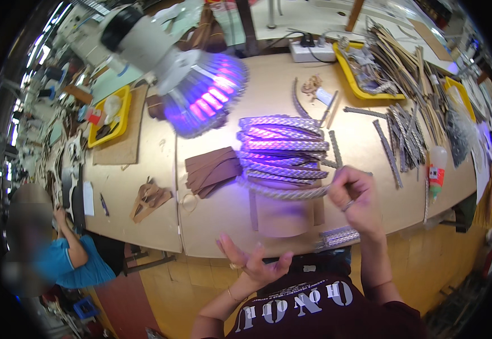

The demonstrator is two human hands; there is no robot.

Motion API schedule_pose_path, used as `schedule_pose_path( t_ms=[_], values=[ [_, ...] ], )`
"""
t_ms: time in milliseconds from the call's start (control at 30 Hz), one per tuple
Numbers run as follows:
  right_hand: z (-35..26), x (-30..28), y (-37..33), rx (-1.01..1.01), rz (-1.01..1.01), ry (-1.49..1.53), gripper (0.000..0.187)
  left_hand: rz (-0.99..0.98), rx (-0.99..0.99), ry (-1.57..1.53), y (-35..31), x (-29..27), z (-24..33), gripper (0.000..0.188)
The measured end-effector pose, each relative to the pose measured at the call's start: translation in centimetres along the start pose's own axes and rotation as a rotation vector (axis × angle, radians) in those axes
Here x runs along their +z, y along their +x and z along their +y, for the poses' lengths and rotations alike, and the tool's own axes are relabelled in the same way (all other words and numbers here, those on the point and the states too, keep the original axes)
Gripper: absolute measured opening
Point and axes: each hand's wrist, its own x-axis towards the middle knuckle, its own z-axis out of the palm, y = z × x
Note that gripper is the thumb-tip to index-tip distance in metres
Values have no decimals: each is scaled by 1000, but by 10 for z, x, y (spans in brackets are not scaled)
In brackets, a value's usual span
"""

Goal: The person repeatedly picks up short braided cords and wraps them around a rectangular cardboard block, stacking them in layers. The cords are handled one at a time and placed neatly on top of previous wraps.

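Observation:
A stack of pale braided straps (284, 148) lies on the table in the middle, one across another, tinted violet by a lamp. My right hand (359, 198) is closed at the right end of the nearest braided strap (291, 193), pinching it with thumb and fingers. Its other end reaches to the left side of the stack. Palm up, my left hand (257, 264) hovers at the table's front edge with fingers apart and nothing in it. Between the hands and the stack is a brown flat piece (280, 217), partly covered by the straps.
A lamp (200, 90) with a finned metal head hangs over the table, left of the stack. Brown flat strips (213, 169) lie beside the straps. Yellow trays (364, 93) and grey braided pieces (407, 133) are at right, near a bottle (436, 169). A co-worker (76, 254) sits at left.

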Motion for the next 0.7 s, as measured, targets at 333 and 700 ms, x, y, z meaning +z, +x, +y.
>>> schedule_pose_path(
  t_ms=[333,700],
  values=[
    [27,-4,22,-37,306,-300,34,-5,-563,-13,45,-5,-100,23],
    [10,2,-14,-174,353,-500,35,-253,-378,99,63,29,-135,25]
  ],
)
